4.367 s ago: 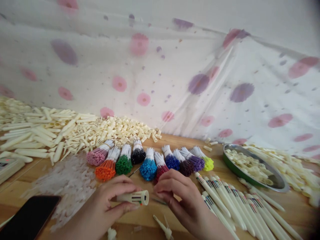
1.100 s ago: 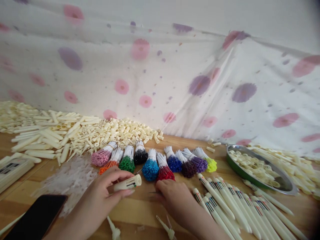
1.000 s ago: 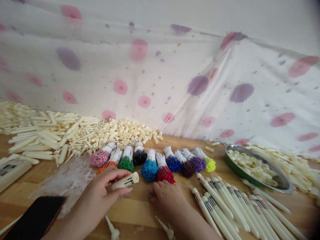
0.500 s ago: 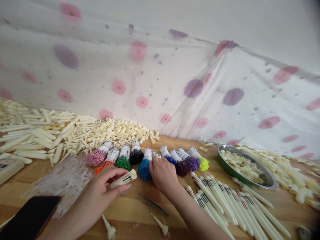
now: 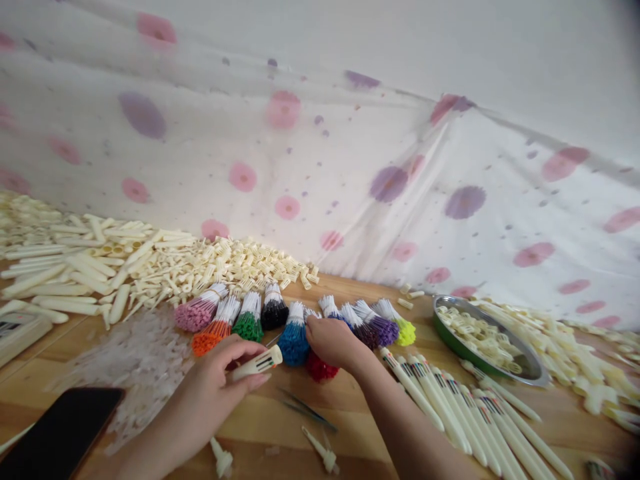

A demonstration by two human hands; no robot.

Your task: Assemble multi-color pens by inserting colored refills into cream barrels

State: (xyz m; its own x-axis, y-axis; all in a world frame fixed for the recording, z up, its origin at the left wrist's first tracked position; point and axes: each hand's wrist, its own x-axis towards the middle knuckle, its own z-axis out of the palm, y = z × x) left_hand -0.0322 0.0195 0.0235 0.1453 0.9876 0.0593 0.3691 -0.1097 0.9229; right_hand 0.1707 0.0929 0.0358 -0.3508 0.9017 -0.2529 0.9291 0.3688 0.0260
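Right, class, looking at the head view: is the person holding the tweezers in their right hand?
No, the tweezers lie on the wooden table, while the right hand is at the red-tipped bundle.

wooden table (image 5: 260,420), spotty sheet (image 5: 200,147) along its back edge, black phone (image 5: 63,437) toward front left corner, pale box (image 5: 25,343) toward left edge

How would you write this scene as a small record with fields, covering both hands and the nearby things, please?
Left hand: holds a cream slotted plastic tube
Right hand: over the red-tipped bundle of thin white sticks
Foreground: slender dark tweezers on the brown wooden table
Right side: cream plastic pens in a row; green oval dish
Lower left: black rectangular phone
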